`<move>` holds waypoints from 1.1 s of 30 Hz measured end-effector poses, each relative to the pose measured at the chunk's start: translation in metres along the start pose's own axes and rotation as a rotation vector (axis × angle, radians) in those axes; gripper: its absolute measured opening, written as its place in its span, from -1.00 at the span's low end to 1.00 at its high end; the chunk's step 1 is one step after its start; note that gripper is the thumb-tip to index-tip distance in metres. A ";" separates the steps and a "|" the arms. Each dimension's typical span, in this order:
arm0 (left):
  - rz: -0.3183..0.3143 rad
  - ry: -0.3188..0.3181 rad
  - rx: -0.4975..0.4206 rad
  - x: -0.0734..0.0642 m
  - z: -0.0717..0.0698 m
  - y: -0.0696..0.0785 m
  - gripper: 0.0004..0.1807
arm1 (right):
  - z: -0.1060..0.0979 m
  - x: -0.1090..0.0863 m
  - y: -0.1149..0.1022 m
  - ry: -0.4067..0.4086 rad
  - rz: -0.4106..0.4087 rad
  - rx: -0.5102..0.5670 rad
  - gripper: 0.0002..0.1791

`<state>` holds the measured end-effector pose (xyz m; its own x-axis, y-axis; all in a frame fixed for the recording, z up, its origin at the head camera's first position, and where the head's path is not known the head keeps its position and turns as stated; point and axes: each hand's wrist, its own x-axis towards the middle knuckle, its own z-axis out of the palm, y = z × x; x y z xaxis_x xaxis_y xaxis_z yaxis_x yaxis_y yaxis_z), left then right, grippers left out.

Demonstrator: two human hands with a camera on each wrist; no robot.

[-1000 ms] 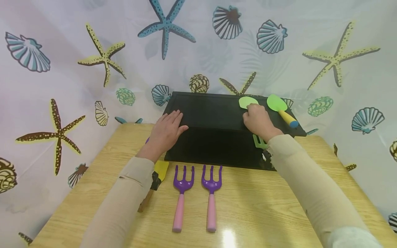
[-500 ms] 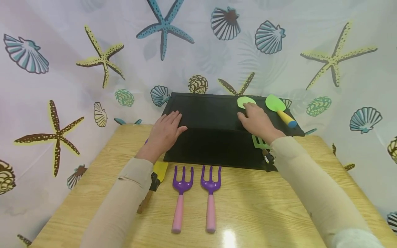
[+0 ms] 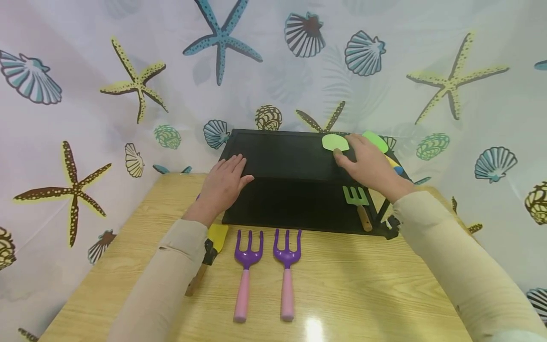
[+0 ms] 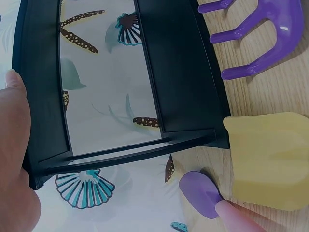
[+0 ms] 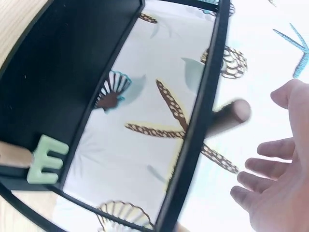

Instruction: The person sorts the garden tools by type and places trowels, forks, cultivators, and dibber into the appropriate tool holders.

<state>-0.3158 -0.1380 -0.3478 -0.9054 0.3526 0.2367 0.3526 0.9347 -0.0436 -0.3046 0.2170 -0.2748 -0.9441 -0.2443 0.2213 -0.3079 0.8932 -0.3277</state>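
A wooden tabletop (image 3: pixel 342 294) carries a black two-tier rack (image 3: pixel 282 156). The left hand (image 3: pixel 222 183) rests, fingers straight, on the upper tier's left end; the right hand (image 3: pixel 373 164), holding nothing, spreads thumb and fingers over its right end. Two purple forks (image 3: pixel 242 289) lie before the rack. A green fork (image 3: pixel 356 201) lies on the lower tier; a pale green blade (image 3: pixel 334 142) lies on the upper, near the right thumb.

The shelf (image 3: pixel 282 154) looks matt, forks (image 3: pixel 287 257) glossy plastic, table (image 3: pixel 350 285) wooden.
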 end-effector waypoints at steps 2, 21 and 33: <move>0.001 -0.002 0.002 0.000 0.000 0.000 -0.22 | -0.008 -0.005 0.003 0.021 -0.010 -0.011 -0.22; 0.009 0.006 0.010 0.000 0.001 0.002 -0.23 | -0.054 -0.060 0.085 0.020 0.081 0.071 -0.20; 0.006 0.016 0.012 0.000 0.001 0.002 -0.24 | -0.030 -0.072 0.115 -0.130 0.087 -0.031 -0.26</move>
<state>-0.3154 -0.1359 -0.3484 -0.8993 0.3571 0.2523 0.3548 0.9333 -0.0565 -0.2684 0.3488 -0.3011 -0.9751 -0.2101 0.0716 -0.2220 0.9238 -0.3118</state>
